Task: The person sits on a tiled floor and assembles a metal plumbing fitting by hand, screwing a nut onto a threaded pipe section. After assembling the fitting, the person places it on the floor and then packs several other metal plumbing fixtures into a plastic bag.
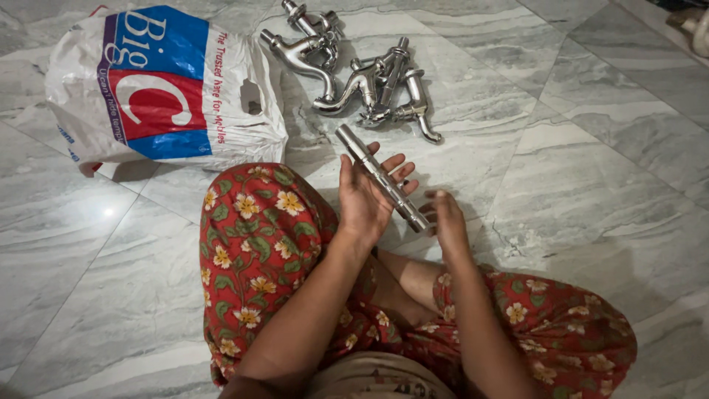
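Note:
I sit on a marble floor with my knees in red flowered cloth. A straight chrome tube (373, 166), shiny and about a hand's length, lies slanted across my two hands. My left hand (365, 198) supports its middle from below, fingers spread and palm up. My right hand (445, 220) pinches the tube's lower end. Just beyond the tube's upper end, a pile of chrome taps (354, 74) rests on the floor.
A white plastic carrier bag (159, 85) with blue and red print lies on the floor at the upper left, bulging. The grey-veined marble floor (576, 148) stretches to the right. An unclear pale object (694, 26) sits at the top right corner.

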